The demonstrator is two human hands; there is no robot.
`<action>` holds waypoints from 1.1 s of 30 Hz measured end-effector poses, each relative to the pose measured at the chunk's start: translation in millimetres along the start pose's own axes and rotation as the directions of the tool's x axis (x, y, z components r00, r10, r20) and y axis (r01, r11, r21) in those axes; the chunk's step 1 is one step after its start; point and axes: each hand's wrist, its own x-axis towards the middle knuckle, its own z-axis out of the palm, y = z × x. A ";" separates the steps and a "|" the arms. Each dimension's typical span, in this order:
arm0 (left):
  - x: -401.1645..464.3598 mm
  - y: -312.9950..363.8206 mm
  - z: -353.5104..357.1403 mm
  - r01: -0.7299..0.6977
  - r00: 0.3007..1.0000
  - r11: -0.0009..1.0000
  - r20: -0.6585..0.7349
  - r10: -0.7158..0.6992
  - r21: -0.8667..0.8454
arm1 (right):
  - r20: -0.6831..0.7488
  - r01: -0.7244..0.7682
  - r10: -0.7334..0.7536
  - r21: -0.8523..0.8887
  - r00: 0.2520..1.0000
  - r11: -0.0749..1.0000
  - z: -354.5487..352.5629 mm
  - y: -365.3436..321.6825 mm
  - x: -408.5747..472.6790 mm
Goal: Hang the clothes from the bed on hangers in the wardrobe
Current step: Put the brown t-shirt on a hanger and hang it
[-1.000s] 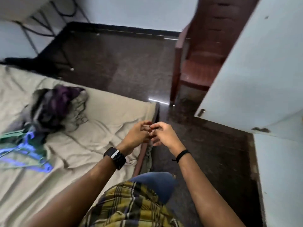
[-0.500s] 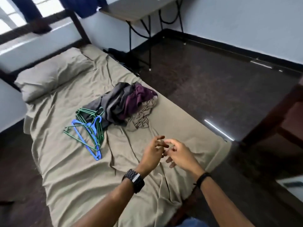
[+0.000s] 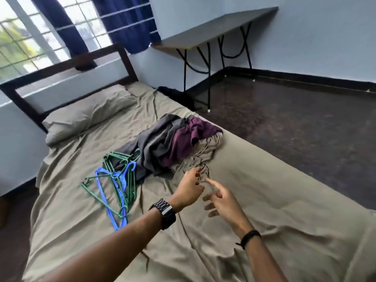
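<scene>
Far left: barred window [image 3: 24, 43] with navy curtains [image 3: 126, 23] hanging over it, dark bed headboard [image 3: 67, 72] below. Bed [image 3: 274, 200] runs from far left to near right under an olive sheet, wrinkled; matching pillow [image 3: 87, 112] at the head end. Left of bed centre: pile of plastic hangers [image 3: 116, 180], green and blue, tangled, flat on the sheet, hooks pointing different ways. Just right of them and touching: heap of clothes [image 3: 173, 143], grey garment on the left, maroon one on the right, a beige/olive piece under and spilling toward the near side. All still on the bed, nothing on a hanger. Near centre: left hand [image 3: 188, 190], black watch [image 3: 165, 213] on the wrist, held above the sheet just near of the clothes heap, fingers loosely curled, thumb and fingertips close together; grips nothing that I can make out. Right hand [image 3: 221, 202] just beside it, black band [image 3: 249, 238] on the wrist, fingers spread and relaxed, index finger extended toward the left hand, holds nothing. Hands nearly touching at the fingertips, contact unclear. Far right: folding table [image 3: 213, 31] with black metal legs against the pale blue wall, dark floor [image 3: 295, 123] beside the bed. Wardrobe out of frame.
</scene>
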 end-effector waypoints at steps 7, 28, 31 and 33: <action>82.6 -83.3 -5.9 -0.127 0.992 0.972 0.020 0.126 0.198 | -0.212 0.023 -0.038 -0.071 0.977 0.997 41.0 34.2 59.0; 83.9 -167.9 -5.7 -0.273 0.744 0.852 0.463 0.482 -0.447 | -0.537 -0.220 0.136 -0.095 0.833 0.971 91.7 54.0 139.4; 110.4 -159.3 -24.0 -0.153 0.856 0.843 0.358 0.374 -0.516 | -0.565 -0.093 0.043 -0.059 0.824 0.994 88.5 43.0 133.6; 132.5 -146.2 -34.9 -0.094 0.920 0.822 0.267 0.287 -0.562 | -0.581 -0.026 -0.030 -0.087 0.813 0.996 83.0 26.8 126.7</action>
